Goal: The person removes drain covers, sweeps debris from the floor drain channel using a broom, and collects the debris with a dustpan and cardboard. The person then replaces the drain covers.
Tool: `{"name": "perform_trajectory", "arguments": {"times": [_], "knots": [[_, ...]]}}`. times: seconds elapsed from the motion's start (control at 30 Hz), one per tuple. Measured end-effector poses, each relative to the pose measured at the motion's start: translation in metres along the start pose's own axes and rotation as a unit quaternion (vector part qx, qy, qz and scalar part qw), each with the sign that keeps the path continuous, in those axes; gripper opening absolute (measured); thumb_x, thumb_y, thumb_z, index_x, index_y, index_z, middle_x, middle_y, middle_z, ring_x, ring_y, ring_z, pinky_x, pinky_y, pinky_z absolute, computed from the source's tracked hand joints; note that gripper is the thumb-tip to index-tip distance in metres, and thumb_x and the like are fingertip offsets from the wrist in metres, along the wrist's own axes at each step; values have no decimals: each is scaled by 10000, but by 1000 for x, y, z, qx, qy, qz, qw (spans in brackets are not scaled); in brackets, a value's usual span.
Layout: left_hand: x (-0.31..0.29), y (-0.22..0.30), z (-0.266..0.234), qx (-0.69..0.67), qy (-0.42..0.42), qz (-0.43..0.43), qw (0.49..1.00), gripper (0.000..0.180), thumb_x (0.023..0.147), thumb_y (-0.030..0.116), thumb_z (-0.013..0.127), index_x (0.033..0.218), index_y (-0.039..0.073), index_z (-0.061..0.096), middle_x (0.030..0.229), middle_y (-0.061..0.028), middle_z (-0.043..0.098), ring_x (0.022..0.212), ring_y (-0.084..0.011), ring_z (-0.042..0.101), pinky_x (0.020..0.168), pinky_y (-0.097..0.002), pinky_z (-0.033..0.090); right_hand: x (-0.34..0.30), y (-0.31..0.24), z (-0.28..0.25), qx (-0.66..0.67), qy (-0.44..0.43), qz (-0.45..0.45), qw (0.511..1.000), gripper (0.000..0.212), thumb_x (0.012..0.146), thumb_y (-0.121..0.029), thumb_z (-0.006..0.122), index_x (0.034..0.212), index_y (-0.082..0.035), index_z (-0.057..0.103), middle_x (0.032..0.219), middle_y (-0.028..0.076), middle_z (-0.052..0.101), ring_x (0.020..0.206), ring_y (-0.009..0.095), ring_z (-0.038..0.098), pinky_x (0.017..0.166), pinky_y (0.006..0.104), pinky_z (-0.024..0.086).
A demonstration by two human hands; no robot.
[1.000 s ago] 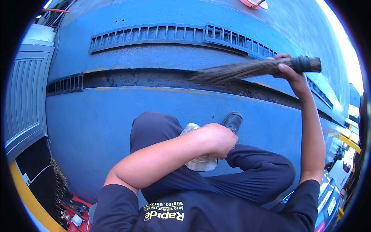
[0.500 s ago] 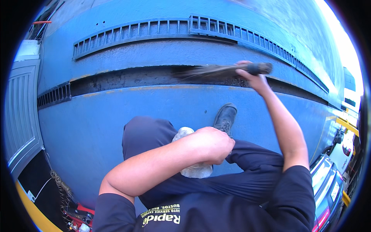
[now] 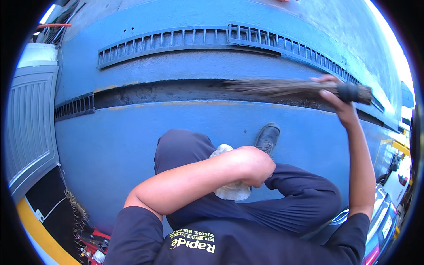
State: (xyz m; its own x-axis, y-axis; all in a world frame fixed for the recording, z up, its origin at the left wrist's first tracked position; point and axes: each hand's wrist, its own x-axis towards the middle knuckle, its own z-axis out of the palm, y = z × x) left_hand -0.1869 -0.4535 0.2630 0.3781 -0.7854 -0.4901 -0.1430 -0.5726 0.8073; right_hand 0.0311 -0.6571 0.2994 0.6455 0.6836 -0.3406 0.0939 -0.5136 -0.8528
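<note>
The floor (image 3: 110,150) is blue, with a long open channel (image 3: 176,92). Over this channel is the broom (image 3: 291,88), its tip pointing left. The right hand (image 3: 338,97) keeps its grip closed around the broom. The left hand (image 3: 259,167) is curled; I cannot tell what its grip has.

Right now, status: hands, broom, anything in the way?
Right hand gripping broom near its bound end. Left hand by pale object, grip unclear. Broom over open floor channel; nothing visibly blocking it.

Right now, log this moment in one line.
right hand: holding broom, bristles at open channel; left hand: beside pale item, hold unclear; grates: beyond channel
</note>
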Motion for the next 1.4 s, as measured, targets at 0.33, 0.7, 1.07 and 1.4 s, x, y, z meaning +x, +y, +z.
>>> {"name": "perform_trajectory", "arguments": {"times": [0.33,0.7,1.07,1.4], "knots": [[2,-14,-13,-45,68,-30,996,377,756,122,637,1123,34,630,981,-196,685,974,-342,652,860,-450,506,128,69,222,-49,-52,-115,991,317,878,-250,714,1148,-112,622,1028,55,635,953,159,593,880,332,493],[39,-92,-29,-153,385,-118,902,362,871,116,521,1210,26,611,1197,-204,621,1118,-324,594,972,-395,466,4,128,-65,-97,135,45,985,285,823,-150,732,1080,-64,643,945,-1,636,877,96,588,817,276,485],[-12,-193,-69,-436,623,-203,616,312,981,199,492,1219,21,586,993,-88,669,794,-157,632,762,-283,486,63,38,76,24,7,-82,996,332,843,-259,743,1110,-92,639,934,9,645,896,109,594,855,292,491],[-23,-182,-71,-419,617,-196,637,360,949,381,613,1051,38,644,888,-19,620,801,-93,546,771,-262,437,-3,165,-57,-32,190,124,973,312,813,-184,749,1101,-97,667,980,25,657,872,132,634,759,294,550]]}}
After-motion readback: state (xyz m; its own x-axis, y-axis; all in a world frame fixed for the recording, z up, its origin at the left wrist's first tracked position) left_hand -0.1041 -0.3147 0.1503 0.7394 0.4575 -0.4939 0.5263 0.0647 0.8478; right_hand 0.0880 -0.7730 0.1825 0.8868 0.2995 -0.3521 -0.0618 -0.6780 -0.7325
